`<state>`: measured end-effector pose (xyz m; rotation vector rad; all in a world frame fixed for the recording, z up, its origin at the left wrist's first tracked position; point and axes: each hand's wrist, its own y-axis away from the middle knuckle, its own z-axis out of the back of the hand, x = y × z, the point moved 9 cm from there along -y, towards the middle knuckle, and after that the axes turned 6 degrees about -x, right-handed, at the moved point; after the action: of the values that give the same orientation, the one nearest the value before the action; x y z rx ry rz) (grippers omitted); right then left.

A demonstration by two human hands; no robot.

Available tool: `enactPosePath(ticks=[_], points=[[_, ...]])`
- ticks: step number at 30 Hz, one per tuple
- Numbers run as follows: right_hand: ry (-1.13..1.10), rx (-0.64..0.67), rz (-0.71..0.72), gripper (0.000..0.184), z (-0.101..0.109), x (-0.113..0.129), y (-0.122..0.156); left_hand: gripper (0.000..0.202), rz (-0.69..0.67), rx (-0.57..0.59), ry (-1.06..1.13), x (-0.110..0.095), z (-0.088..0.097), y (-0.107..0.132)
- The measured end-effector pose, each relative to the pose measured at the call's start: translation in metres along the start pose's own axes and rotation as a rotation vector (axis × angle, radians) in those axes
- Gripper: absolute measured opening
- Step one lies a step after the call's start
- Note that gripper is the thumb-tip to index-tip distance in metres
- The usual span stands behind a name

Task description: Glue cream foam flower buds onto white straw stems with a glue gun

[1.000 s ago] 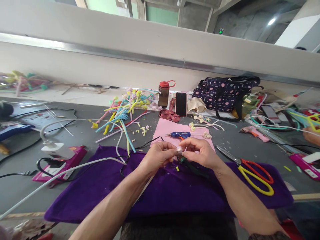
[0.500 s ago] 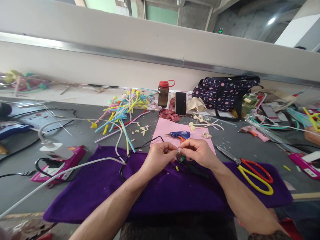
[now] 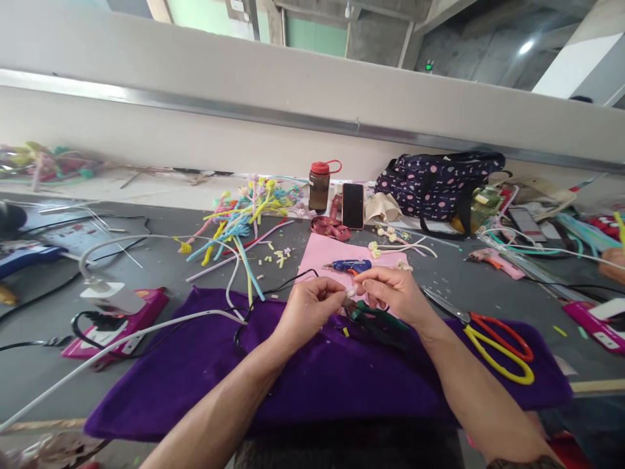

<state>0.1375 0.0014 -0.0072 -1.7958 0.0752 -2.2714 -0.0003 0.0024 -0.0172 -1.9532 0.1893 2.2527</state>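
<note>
Thumb and forefinger of my left hand pinch a small whitish, fluffy-looking piece, too small to make out fully. Close on its right is my right hand, its forefinger stretched toward the piece and its fingers a little apart. Both hands are over the near edge of a pink sheet and a purple cloth. Just beyond the fingers, a blue glue gun with an orange trigger lies on the sheet. Below my right hand rests a dark green item, partly covered.
Scissors with red and yellow handles lie at right. Fuzzy coloured stems are piled at back left. A bottle, phone and patterned bag stand behind. Cables cross a pink power strip. Another person's hand shows far right.
My right hand's fingers have loosened and spread slightly away from the small piece. My left hand keeps its pinch in nearly the same place. The view has tilted a little.
</note>
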Motion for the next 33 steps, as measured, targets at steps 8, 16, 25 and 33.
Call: enactPosePath(ticks=[8,16,25,33], points=[[0.089,0.032,0.028,0.019,-0.006,0.001,0.002,0.015,0.01,-0.015,-0.035,-0.002,0.0,0.003],[0.127,0.038,0.016,0.013,-0.01,0.004,0.003,0.015,-0.01,0.026,-0.099,0.003,-0.004,0.002],[0.237,0.018,0.053,0.012,-0.013,0.008,0.004,0.017,0.009,0.046,-0.116,0.007,-0.007,0.001],[0.291,-0.002,0.08,0.01,-0.015,0.008,0.004,0.017,0.055,0.075,-0.06,0.012,-0.008,0.0]])
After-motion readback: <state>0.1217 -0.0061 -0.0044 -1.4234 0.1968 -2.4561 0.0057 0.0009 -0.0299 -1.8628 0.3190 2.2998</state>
